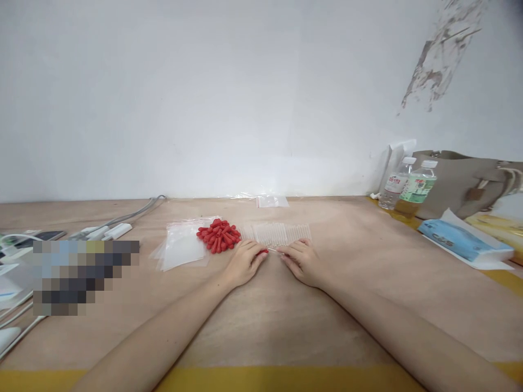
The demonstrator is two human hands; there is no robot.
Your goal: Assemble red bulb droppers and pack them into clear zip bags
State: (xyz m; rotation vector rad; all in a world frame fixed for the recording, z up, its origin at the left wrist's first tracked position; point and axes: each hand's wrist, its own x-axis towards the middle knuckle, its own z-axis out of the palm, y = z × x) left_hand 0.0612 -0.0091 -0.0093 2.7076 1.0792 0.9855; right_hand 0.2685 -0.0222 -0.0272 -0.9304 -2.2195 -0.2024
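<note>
Left hand [245,262]: fingers curled nearly closed, thumb and fingertips pinching one red bulb [263,251], just right of the pile of red bulbs [219,236]. Right hand [303,263]: farther right of the pile, fingers bent, fingertips closed on a thin clear tube [275,251]. Bulb and tube meet end to end or nearly so; cannot tell whether one is inside the other. Opposed pinch probably serves to keep both in line.

Row of clear tubes [272,233] lies directly right of the pile, beyond the hands, roughly parallel; presumably so arranged for single pick-up. Pile sits near the left hand, likely for a short reach.

Containers: clear plastic bags [183,247] lie flat, overlapping, just left of the pile; contents, if any, not discernible. Well right of the pile, two capped bottles: green-labelled bottle [417,188] shows amber liquid low down; red-labelled bottle [395,184], level unclear.
</note>
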